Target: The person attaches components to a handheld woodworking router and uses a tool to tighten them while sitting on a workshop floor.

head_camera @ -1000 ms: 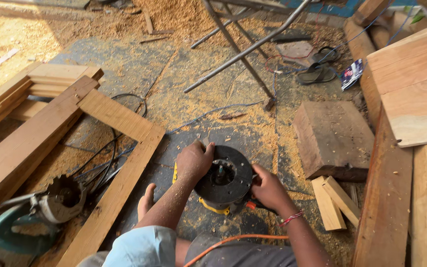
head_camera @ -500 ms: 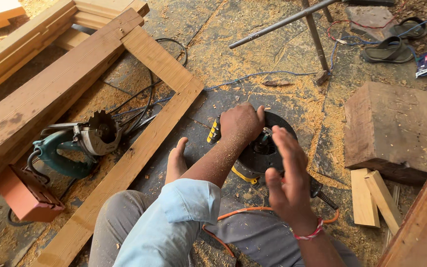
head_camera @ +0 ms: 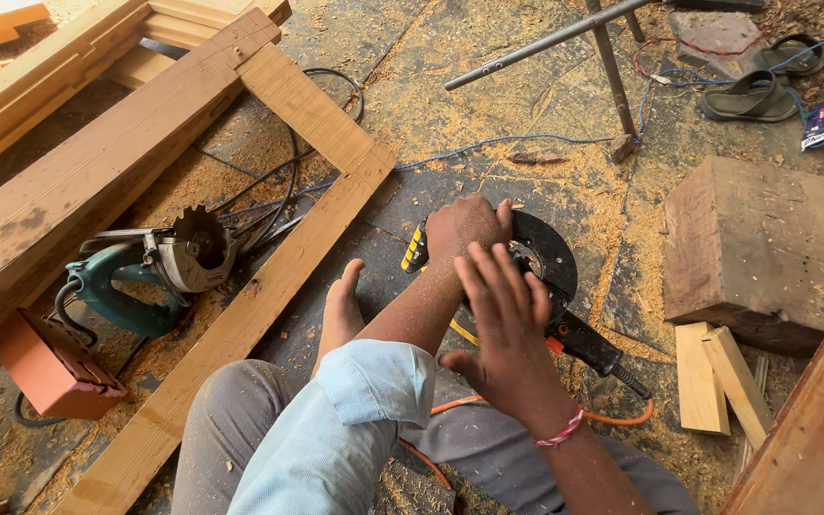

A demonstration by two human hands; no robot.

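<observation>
**Loose hold on a router among cords and sawdust**

A circular saw (head_camera: 159, 262) lies left with its blade bare, beside the foot (head_camera: 343, 305). At centre the left hand (head_camera: 464, 229) presses down on the black round-based router (head_camera: 541, 257), fingers curled over its far rim. The right hand (head_camera: 498, 329) hovers spread just above its near edge, holding nothing. If the tool tips, the orange cord (head_camera: 612, 420) on the right may snag.

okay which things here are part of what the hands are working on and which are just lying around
In hand:
left hand
right hand
black round-based power tool with yellow trim

Lying about:
teal circular saw
grey sandals
big wooden block
small reddish box
</observation>
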